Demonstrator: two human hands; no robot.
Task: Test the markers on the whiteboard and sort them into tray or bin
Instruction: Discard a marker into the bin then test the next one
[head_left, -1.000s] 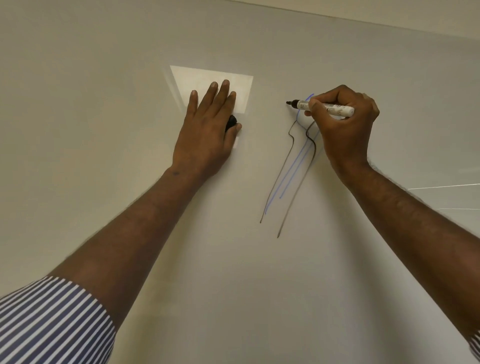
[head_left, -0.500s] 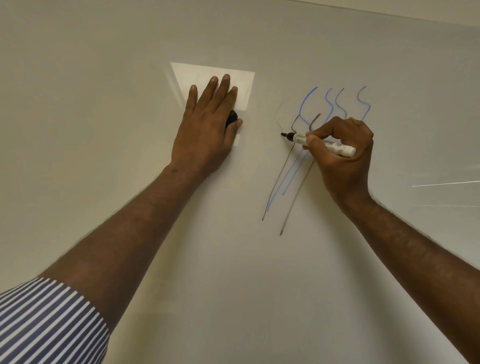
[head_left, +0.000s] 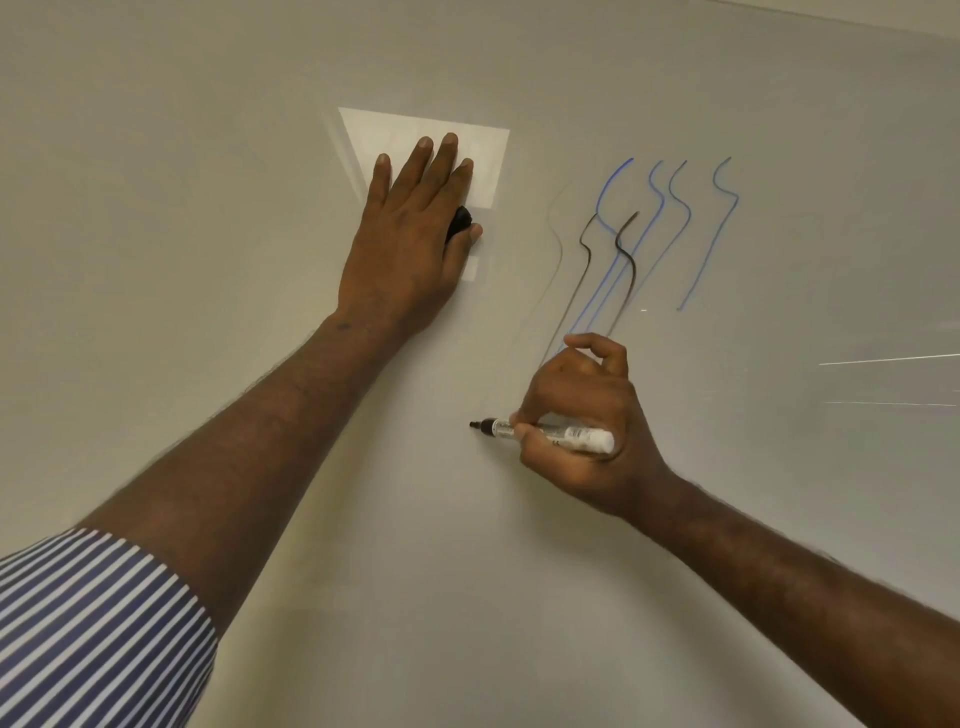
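Black-tipped marker (head_left: 545, 432), gripped by the right hand (head_left: 587, 415), has dropped below the lines (head_left: 623, 260).

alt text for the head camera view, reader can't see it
A right hand grips an uncapped black marker, tip at a whiteboard, below wavy blue and black test lines. The left hand lies flat against the board with a black cap under its thumb.

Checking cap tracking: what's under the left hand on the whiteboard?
A small black object, probably the marker cap, pokes out beside the thumb of the left hand, which lies flat on the whiteboard. The palm hides the rest.
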